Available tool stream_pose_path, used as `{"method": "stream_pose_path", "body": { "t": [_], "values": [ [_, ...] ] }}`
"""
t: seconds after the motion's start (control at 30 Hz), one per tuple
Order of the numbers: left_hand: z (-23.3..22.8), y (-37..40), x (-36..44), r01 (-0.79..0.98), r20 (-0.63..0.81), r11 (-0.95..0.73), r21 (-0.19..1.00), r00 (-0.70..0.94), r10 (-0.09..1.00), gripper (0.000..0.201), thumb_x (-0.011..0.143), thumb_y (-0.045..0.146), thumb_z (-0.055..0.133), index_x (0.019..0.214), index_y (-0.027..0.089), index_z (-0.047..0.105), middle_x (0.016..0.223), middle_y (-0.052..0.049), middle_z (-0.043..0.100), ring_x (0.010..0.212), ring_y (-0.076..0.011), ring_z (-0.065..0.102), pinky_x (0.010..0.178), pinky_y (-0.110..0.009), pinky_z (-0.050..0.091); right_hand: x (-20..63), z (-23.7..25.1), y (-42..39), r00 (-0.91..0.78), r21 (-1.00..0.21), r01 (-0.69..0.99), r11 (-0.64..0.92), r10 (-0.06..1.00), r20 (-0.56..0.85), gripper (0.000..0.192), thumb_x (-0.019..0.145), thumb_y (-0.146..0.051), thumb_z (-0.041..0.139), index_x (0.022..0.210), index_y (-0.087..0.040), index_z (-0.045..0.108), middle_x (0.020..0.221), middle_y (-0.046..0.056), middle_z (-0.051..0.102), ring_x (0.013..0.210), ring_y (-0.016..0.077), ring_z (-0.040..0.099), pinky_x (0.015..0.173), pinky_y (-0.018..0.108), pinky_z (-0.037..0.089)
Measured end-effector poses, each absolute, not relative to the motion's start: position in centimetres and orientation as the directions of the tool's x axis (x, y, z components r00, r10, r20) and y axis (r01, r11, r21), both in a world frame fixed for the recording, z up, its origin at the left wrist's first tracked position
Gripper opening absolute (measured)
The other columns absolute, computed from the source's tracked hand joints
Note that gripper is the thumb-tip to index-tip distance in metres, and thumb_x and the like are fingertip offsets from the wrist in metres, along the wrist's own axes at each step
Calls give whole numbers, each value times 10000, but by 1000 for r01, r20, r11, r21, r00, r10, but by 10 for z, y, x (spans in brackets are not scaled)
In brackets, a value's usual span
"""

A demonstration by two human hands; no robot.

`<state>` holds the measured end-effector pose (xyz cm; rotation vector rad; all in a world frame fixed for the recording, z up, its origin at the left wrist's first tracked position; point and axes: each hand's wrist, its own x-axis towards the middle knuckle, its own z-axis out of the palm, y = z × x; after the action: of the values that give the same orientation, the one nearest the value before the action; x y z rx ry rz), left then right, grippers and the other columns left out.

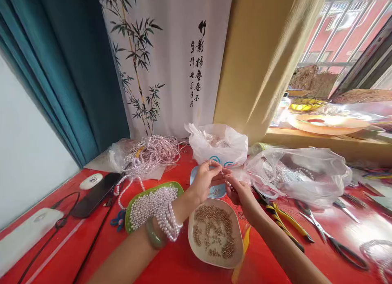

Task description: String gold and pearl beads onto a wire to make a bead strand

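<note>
My left hand (204, 180) and my right hand (240, 192) meet above the red table (190, 263), fingertips pinched together on a thin strand of small beads (228, 184). Pearl strands (167, 218) are wound around my left wrist beside a green bangle (153, 235). Below my hands sits a white dish (235, 255) holding many small golden beads (214, 231). A small light blue dish (216, 191) lies just behind my hands.
A green tray (130, 204) of pearls and a heap of pearl strands (153, 153) lie left. Plastic bags (219, 145) stand behind and right. Yellow-handled pliers (289, 222), scissors (330, 239), a phone (96, 194) and cables (58, 222) lie around.
</note>
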<state>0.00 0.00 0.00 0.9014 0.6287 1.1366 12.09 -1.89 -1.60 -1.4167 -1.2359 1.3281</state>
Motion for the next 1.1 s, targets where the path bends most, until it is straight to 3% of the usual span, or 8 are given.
{"method": "stream_pose_path", "body": {
  "t": [0.57, 0.73, 0.83, 0.93, 1.0, 1.1],
  "values": [
    [-1, 2, 0, -447, 17, 178, 877, 399, 917, 174, 682, 238, 600, 735, 162, 452, 692, -39, 631, 628, -138, 600, 645, -277, 451, 122, -15, -17, -32, -983, 118, -142, 989, -147, 429, 709, -503, 438, 427, -189, 360, 332, -83, 259, 312, 39, 172, 353, 215, 112],
    [-3, 7, -4, -422, -60, 266, 866, 442, 895, 145, 648, 191, 627, 710, 142, 505, 665, -27, 620, 595, -119, 592, 643, -256, 450, 121, -12, -18, -61, -985, 116, -130, 989, -138, 385, 704, -511, 452, 500, -190, 392, 354, -83, 307, 314, 44, 194, 347, 210, 119],
    [-1, 10, -7, -441, -93, 305, 844, 439, 893, 127, 621, 155, 642, 695, 125, 544, 661, -30, 621, 607, -115, 592, 678, -263, 451, 124, -4, -20, -65, -988, 125, -92, 993, -101, 391, 720, -483, 469, 481, -181, 403, 378, -72, 331, 352, 55, 263, 364, 207, 186],
    [4, 10, -10, -442, -45, 271, 855, 459, 887, 133, 615, 169, 656, 710, 110, 584, 685, -46, 633, 640, -127, 600, 725, -281, 443, 132, 6, -20, -72, -989, 135, 60, 996, 51, 279, 749, -399, 478, 625, -166, 570, 603, -12, 542, 580, 104, 475, 516, 208, 353],
    [10, 8, -12, -409, -7, 232, 882, 482, 876, 150, 624, 201, 662, 720, 105, 599, 711, -62, 644, 679, -140, 605, 749, -291, 434, 136, 14, -18, -69, -979, 145, 146, 988, 137, 248, 763, -369, 471, 825, -188, 629, 800, 10, 600, 748, 136, 509, 641, 233, 387],
    [16, 5, -13, -324, 13, 175, 930, 504, 864, 174, 622, 244, 672, 706, 107, 604, 708, -65, 649, 690, -140, 601, 736, -287, 428, 137, 27, -13, -94, -971, 161, 176, 982, 162, 292, 766, -383, 479, 961, -219, 621, 811, 12, 611, 700, 132, 506, 630, 248, 396]
  ]
}}
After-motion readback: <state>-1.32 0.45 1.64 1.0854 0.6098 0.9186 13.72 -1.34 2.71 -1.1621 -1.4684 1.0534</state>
